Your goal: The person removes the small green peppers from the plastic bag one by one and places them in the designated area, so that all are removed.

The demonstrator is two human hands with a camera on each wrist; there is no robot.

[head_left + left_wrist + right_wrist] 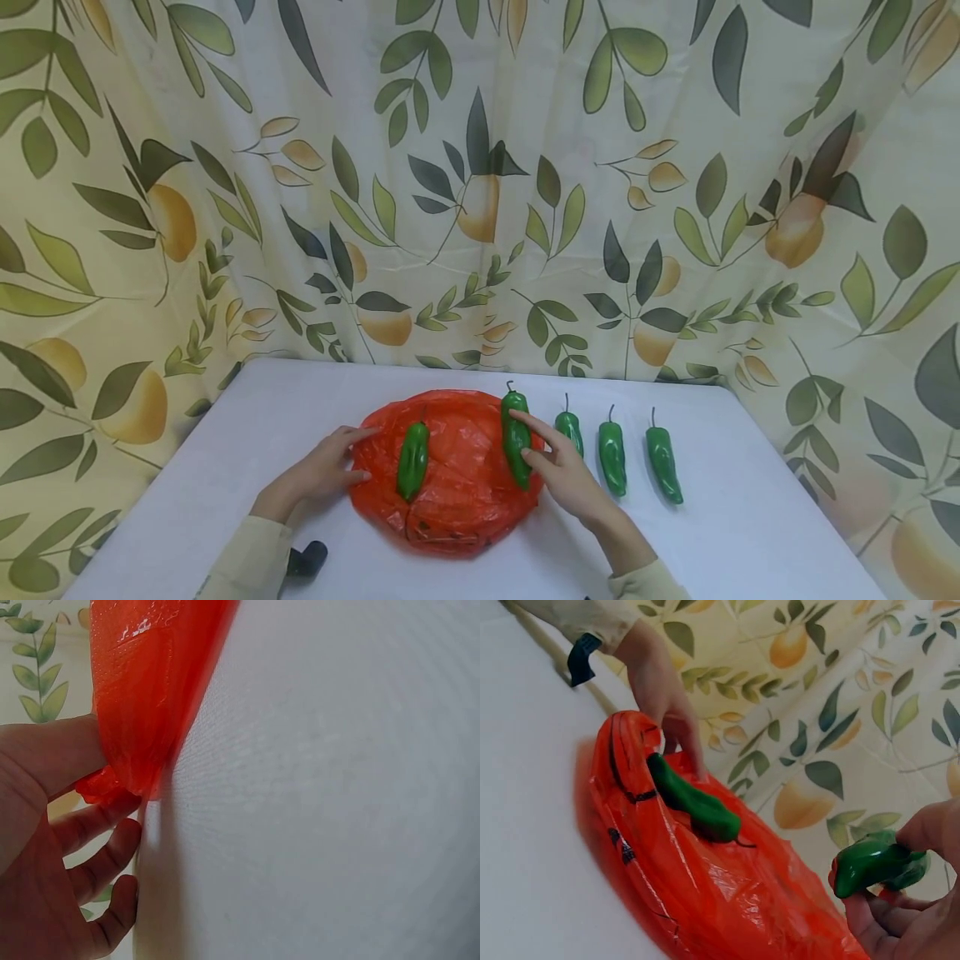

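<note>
In the head view a red plastic bag (465,433) lies spread on the white table, with a green pepper (413,461) on its left part. My left hand (318,473) rests at the bag's left edge, thumb and fingers apart; the left wrist view has the thumb against the red plastic (146,697). Above the bag's right side, my right hand (566,475) pinches another green pepper (515,437) between thumb and fingers, stem pointing away. The right wrist view gives this held pepper (874,862) end-on, its far part hidden.
Three more green peppers, the middle one (612,457) among them, lie in a row right of the bag. A black object (307,558) is by my left sleeve. A leaf-and-fruit patterned curtain (480,208) hangs behind the white table (712,550).
</note>
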